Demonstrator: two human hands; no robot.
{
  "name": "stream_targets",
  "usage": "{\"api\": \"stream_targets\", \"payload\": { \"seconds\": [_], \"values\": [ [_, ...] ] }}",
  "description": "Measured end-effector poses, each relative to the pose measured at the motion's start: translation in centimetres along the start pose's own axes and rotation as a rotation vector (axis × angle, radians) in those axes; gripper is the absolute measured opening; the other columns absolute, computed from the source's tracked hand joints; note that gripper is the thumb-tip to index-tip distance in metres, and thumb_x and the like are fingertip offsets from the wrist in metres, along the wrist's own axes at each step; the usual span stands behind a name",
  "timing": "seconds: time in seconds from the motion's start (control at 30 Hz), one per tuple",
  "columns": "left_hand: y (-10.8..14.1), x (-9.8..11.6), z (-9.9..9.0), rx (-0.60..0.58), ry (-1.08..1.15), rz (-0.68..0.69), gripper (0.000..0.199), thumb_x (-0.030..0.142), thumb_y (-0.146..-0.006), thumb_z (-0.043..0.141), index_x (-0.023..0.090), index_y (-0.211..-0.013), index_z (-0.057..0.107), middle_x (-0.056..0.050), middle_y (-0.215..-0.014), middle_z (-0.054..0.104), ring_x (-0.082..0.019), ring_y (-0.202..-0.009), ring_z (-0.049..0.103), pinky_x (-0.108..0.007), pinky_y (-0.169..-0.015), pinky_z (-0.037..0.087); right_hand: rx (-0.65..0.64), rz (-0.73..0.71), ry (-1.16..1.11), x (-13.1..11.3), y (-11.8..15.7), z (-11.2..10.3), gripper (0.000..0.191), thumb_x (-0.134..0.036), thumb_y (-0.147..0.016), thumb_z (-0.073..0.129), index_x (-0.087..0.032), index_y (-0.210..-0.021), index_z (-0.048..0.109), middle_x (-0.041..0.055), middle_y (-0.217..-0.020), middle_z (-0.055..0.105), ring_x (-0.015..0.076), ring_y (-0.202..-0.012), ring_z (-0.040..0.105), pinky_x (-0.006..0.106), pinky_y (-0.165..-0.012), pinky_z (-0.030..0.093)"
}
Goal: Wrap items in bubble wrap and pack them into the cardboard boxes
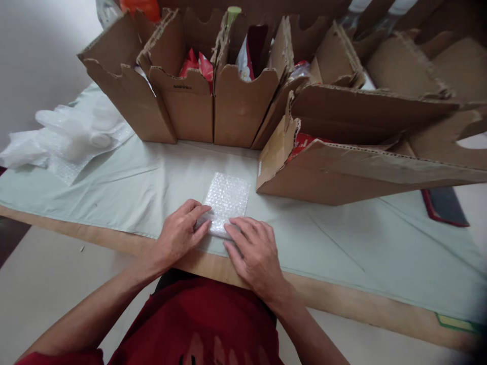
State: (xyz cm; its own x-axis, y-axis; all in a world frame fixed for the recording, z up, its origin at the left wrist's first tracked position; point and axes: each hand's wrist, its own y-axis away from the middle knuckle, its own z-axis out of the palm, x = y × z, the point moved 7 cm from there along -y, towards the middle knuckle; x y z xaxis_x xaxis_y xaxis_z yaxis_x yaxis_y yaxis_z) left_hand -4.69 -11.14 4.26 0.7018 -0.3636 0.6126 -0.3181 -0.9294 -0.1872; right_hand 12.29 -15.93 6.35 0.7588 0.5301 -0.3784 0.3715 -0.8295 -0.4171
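Note:
A small sheet of clear bubble wrap [228, 197] lies on the pale green cloth, its near end folded or rolled into a thicker band. My left hand [184, 228] touches the left end of that band, thumb and fingers bent around its edge. On the right end rest the fingertips of my right hand [253, 248], with the thumb at the near side. Both hands are closed lightly on the wrap. Whether anything lies inside the fold cannot be made out.
Several upright cardboard boxes [245, 109] holding packets stand along the back. A longer cardboard box [327, 175] lies at the right, near a dark phone-like object [446, 205]. Crumpled bubble wrap [72, 137] is piled at the left. The wooden table edge [213, 266] runs in front of me.

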Motion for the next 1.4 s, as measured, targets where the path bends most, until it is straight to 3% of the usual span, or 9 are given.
{"api": "stream_targets", "payload": {
  "seconds": [0.13, 0.3, 0.43, 0.67, 0.83, 0.97, 1.07, 1.27, 1.4],
  "values": [
    [0.8, 1.4, -1.1, 0.072, -0.010, 0.150, 0.026, 0.028, -0.095, 0.062, 0.022, -0.119, 0.069, -0.014, -0.125, 0.067, -0.028, -0.114, 0.064, -0.045, -0.095, 0.055, -0.047, 0.029, -0.052, 0.9, -0.6, 0.8, 0.020, -0.020, -0.103, 0.056, -0.021, -0.117, 0.070, 0.0069, -0.114, 0.077, 0.0243, -0.108, 0.065, 0.040, -0.092, 0.044],
    [1.5, 1.8, -1.3, -0.062, 0.116, 0.209, 0.025, 0.021, -0.097, 0.058, 0.023, -0.120, 0.068, -0.008, -0.105, 0.075, -0.023, -0.099, 0.067, -0.042, -0.091, 0.054, -0.117, 0.110, -0.207, 1.3, -0.1, 0.2, 0.023, -0.022, -0.105, 0.052, -0.022, -0.116, 0.072, 0.0043, -0.093, 0.077, 0.0214, -0.090, 0.066, 0.039, -0.086, 0.046],
    [0.3, 0.9, -0.3, -0.100, 0.057, 0.133, 0.028, 0.026, -0.098, 0.057, 0.022, -0.124, 0.067, -0.005, -0.090, 0.073, -0.022, -0.085, 0.066, -0.039, -0.083, 0.054, -0.023, 0.140, -0.082, 1.3, 0.8, -0.9, 0.025, -0.023, -0.105, 0.051, -0.021, -0.121, 0.070, 0.0083, -0.108, 0.076, 0.0240, -0.098, 0.065, 0.040, -0.087, 0.046],
    [-1.5, 0.5, 0.3, 0.034, -0.051, 0.038, 0.027, 0.031, -0.098, 0.055, 0.019, -0.119, 0.068, -0.012, -0.105, 0.069, -0.027, -0.095, 0.065, -0.045, -0.088, 0.054, -0.074, 0.043, 0.074, 0.9, 0.0, 0.3, 0.024, -0.023, -0.101, 0.058, -0.020, -0.122, 0.068, 0.0101, -0.119, 0.073, 0.0280, -0.108, 0.062, 0.044, -0.092, 0.044],
    [1.7, -0.6, -0.8, 0.165, 0.469, -0.321, 0.047, 0.034, -0.090, 0.067, 0.022, -0.134, 0.056, -0.009, -0.111, 0.069, -0.021, -0.094, 0.067, -0.040, -0.085, 0.058, 0.007, 0.112, -0.047, 2.6, -1.1, 0.0, 0.023, -0.027, -0.104, 0.056, -0.018, -0.120, 0.070, 0.0081, -0.105, 0.078, 0.0244, -0.095, 0.066, 0.041, -0.087, 0.046],
    [4.4, -0.3, 1.7, 0.129, 1.122, -0.688, 0.070, 0.042, -0.080, 0.080, 0.019, -0.139, 0.048, -0.014, -0.127, 0.068, -0.027, -0.114, 0.069, -0.043, -0.095, 0.058, 0.011, 0.241, -0.254, 2.4, -0.6, 0.1, 0.024, -0.032, -0.105, 0.056, -0.020, -0.120, 0.071, 0.0062, -0.102, 0.079, 0.0216, -0.090, 0.068, 0.038, -0.085, 0.050],
    [4.4, 0.8, 3.2, 0.138, 1.349, -0.818, 0.082, 0.038, -0.071, 0.090, 0.017, -0.140, 0.051, -0.011, -0.118, 0.072, -0.023, -0.105, 0.070, -0.036, -0.094, 0.056, -0.048, 0.301, -0.398, 1.1, 0.5, 0.5, 0.024, -0.032, -0.105, 0.054, -0.023, -0.119, 0.072, 0.0048, -0.105, 0.078, 0.0206, -0.093, 0.068, 0.036, -0.086, 0.051],
    [2.8, 2.8, 2.6, -0.008, 1.249, -0.627, 0.092, 0.043, -0.079, 0.086, 0.014, -0.154, 0.043, -0.005, -0.092, 0.073, -0.019, -0.088, 0.068, -0.028, -0.080, 0.053, 0.038, 0.470, -0.469, 3.2, 1.8, -2.0, 0.039, -0.049, -0.099, 0.060, -0.023, -0.126, 0.070, 0.0122, -0.132, 0.065, 0.0263, -0.112, 0.064, 0.044, -0.098, 0.050],
    [3.4, 4.4, 3.0, -0.203, 1.016, -0.446, 0.087, 0.043, -0.090, 0.074, 0.020, -0.162, 0.030, -0.008, -0.105, 0.074, -0.023, -0.096, 0.071, -0.033, -0.087, 0.055, -0.217, 0.573, -0.863, 3.9, 1.5, -1.1, 0.060, -0.055, -0.087, 0.070, -0.021, -0.136, 0.063, 0.0102, -0.121, 0.069, 0.0211, -0.094, 0.066, 0.036, -0.086, 0.054]
  ]
}}
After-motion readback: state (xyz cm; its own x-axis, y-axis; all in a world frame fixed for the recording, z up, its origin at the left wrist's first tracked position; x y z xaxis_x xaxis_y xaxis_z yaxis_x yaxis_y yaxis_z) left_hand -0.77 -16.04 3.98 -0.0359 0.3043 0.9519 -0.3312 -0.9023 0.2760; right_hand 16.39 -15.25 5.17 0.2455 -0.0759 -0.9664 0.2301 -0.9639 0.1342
